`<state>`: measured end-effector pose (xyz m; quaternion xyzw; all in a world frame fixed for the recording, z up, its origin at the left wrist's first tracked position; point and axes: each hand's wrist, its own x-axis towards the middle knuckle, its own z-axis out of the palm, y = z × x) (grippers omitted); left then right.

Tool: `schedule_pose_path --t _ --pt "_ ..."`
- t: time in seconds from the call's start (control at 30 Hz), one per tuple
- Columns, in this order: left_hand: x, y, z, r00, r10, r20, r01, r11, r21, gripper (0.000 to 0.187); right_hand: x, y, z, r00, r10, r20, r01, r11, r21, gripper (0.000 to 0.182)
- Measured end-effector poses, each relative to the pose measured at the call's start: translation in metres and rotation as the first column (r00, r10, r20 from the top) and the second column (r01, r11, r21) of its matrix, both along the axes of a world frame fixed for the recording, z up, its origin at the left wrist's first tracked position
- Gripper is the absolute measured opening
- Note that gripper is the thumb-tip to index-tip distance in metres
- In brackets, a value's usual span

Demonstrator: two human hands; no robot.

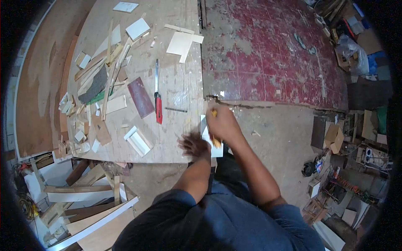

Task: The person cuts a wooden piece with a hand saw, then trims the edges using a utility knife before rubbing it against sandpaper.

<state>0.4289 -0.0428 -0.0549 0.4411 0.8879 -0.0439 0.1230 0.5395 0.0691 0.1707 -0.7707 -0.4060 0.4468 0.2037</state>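
Note:
A white board lies at the right edge of the wooden table, close to my body. Over it my right hand is closed around a yellow-handled tool, whose lower part is blurred. My left hand is on the table just left of the board, fingers spread and smeared by motion; nothing shows in it. Left of my hands lie a red and silver saw-like tool and a thin dark rod. A small white box-like piece sits near the table's front edge.
Wood strips and offcuts cover the table's left part, beside a dark red block. Scrap boards are heaped on the floor at lower left. Boxes and tools line the right side. Sandals lie on the red floor.

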Motion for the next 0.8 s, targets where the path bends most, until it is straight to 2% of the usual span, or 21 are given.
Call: schedule_pose_path --t 0.07,0.1,0.13,0.2,0.23,0.27,0.3,0.33,0.37,0.4,0.43,0.47,0.53,0.57,0.6,0.67,0.7,0.73,0.8 --pt "-0.005 -0.001 -0.008 0.999 0.007 -0.042 -0.01 0.998 -0.064 0.08 -0.01 -0.027 -0.009 0.984 -0.149 -0.098 0.159 0.983 0.097 0.033" --pt "0.001 0.003 -0.007 0.998 0.038 -0.041 -0.038 0.999 0.005 0.08 -0.009 -0.021 -0.002 0.962 -0.231 -0.145 0.222 0.972 -0.077 0.033" --pt "0.005 0.007 -0.005 0.996 0.078 -0.04 -0.075 0.994 0.075 0.079 -0.003 -0.011 0.001 0.965 -0.217 -0.144 0.21 0.975 -0.067 0.033" --pt "-0.007 -0.011 0.006 0.999 0.041 -0.034 -0.041 0.999 0.011 0.079 0.001 -0.009 0.003 0.999 0.03 -0.009 -0.031 0.996 -0.087 0.031" --pt "0.0 0.005 0.008 1.0 0.019 0.002 -0.019 1.0 -0.015 0.079 -0.004 -0.024 0.018 0.995 0.006 0.104 -0.017 0.994 0.112 0.031" --pt "-0.001 0.003 0.008 1.0 0.002 0.027 0.0 0.998 -0.066 0.079 -0.007 -0.032 0.034 0.997 -0.075 -0.011 0.075 0.995 0.064 0.031" --pt "-0.001 -0.001 0.003 1.0 -0.014 -0.011 0.014 1.0 0.015 0.081 -0.009 -0.038 0.016 0.982 -0.138 -0.129 0.143 0.989 0.027 0.031" --pt "0.003 0.009 -0.006 1.0 -0.002 -0.003 0.002 1.0 0.024 0.081 -0.009 -0.029 0.013 0.953 -0.195 -0.232 0.202 0.979 0.009 0.031" --pt "0.008 0.019 -0.016 0.999 0.006 -0.049 -0.003 0.998 0.059 0.082 0.0 -0.015 0.012 0.959 -0.171 -0.228 0.181 0.983 0.023 0.031" --pt "0.0 0.0 -0.019 0.993 -0.013 -0.113 0.018 0.999 0.049 0.083 0.002 -0.011 0.032 0.989 -0.073 -0.129 0.071 0.997 -0.023 0.027" --pt "-0.004 0.0 0.012 0.992 -0.002 0.129 0.007 0.999 -0.039 0.087 0.002 -0.008 0.043 0.999 0.031 -0.034 -0.033 0.997 -0.062 0.023" --pt "0.003 0.019 0.012 0.99 0.002 0.141 0.0 1.0 -0.009 0.087 0.001 -0.005 0.04 0.999 0.039 -0.021 -0.04 0.999 -0.033 0.023" --pt "0.0 0.0 -0.002 0.999 0.005 -0.038 -0.003 0.999 0.052 0.09 -0.013 -0.037 0.016 0.985 -0.132 -0.113 0.144 0.984 0.108 0.026" --pt "0.003 0.002 0.002 0.999 0.02 -0.042 -0.018 0.999 0.051 0.089 -0.012 -0.037 -0.012 0.97 -0.154 -0.185 0.172 0.982 0.084 0.028" --pt "0.004 0.008 0.002 0.999 0.027 -0.041 -0.025 0.998 0.053 0.089 -0.006 -0.025 -0.007 0.972 -0.146 -0.185 0.164 0.983 0.086 0.028" --pt "0.0 0.0 0.002 0.999 0.02 0.032 -0.022 0.996 0.085 0.086 0.002 -0.015 0.023 0.995 -0.015 -0.094 0.009 0.998 -0.065 0.028" --pt "-0.001 0.003 0.0 0.999 -0.001 0.049 -0.003 0.997 0.073 0.084 -0.003 -0.023 0.043 0.987 0.074 0.146 -0.086 0.993 0.082 0.027" --pt "-0.004 -0.001 0.003 0.998 -0.016 0.062 0.013 0.999 0.048 0.083 -0.002 -0.035 0.032 1.0 0.001 -0.015 0.001 0.988 0.154 0.029" --pt "0.004 0.004 0.013 0.998 0.032 0.053 -0.038 0.992 0.118 0.081 -0.009 -0.035 -0.003 0.963 -0.189 -0.191 0.195 0.981 0.01 0.028"
